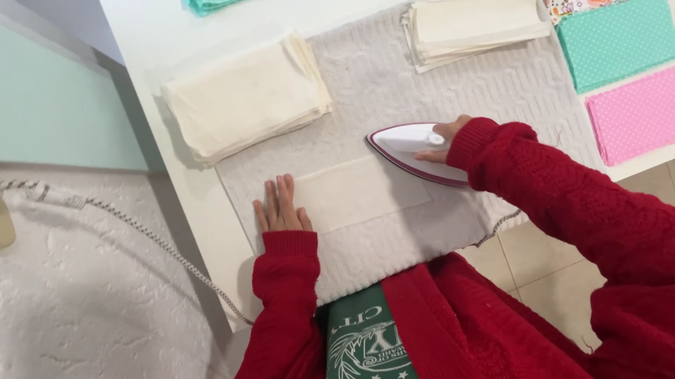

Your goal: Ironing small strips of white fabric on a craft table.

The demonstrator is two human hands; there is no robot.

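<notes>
Overhead view of pressing work on a white counter (167, 31). The right hand (444, 140) has its grip closed round the handle of a white iron (411, 149), whose point rests on a cream cloth piece (359, 192) lying near the front edge on a grey textured mat (445, 88). The left hand (279, 208) lies flat, fingers extended, holding nothing, pinning the cloth's left end. Cream stacks (247, 98) sit behind; patterned squares (617, 39) line the right edge.
</notes>
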